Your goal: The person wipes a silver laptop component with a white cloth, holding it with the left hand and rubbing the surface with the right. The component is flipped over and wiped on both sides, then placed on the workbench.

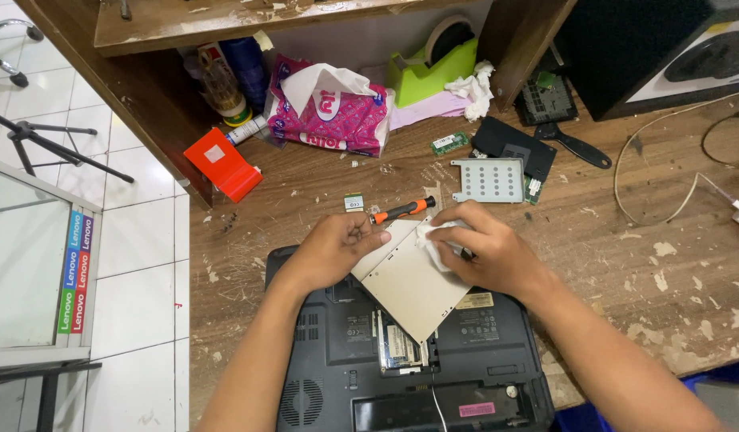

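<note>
while i watched through the head camera, the left hand (333,250) was pinching the left edge of a flat, silver-grey optical drive (409,280), thumb and fingertips closed on its rim. the right hand (485,252) was pressing a crumpled white tissue (435,238) onto the drive's top face, fingers curled over the wad and bearing down. the drive lay tilted, one corner pointing back toward the person, resting across the upturned underside of a black laptop (473,376) just beneath both hands.

i judged the drive to be light and stiff, a thin metal shell that would not flex much but could dent or twist if levered by one corner. its bare top looked smooth and likely slippery, so i thought the long edges were the place to hold it, as the left hand did, rather than the flat face. whatever connector it carried was hidden under the hands, so i could not tell where it sat.

just beyond the left fingertips lay an orange-and-black screwdriver (401,210), with a small green circuit card (353,202) beside it. farther beyond the right hand sat a perforated metal drive caddy (488,179) and a black cover panel (509,148). well beyond the left hand were a pink pack of tissues (337,112), a green tape dispenser (429,72) and an orange box (224,164) on the worn wooden bench (625,240).
</note>
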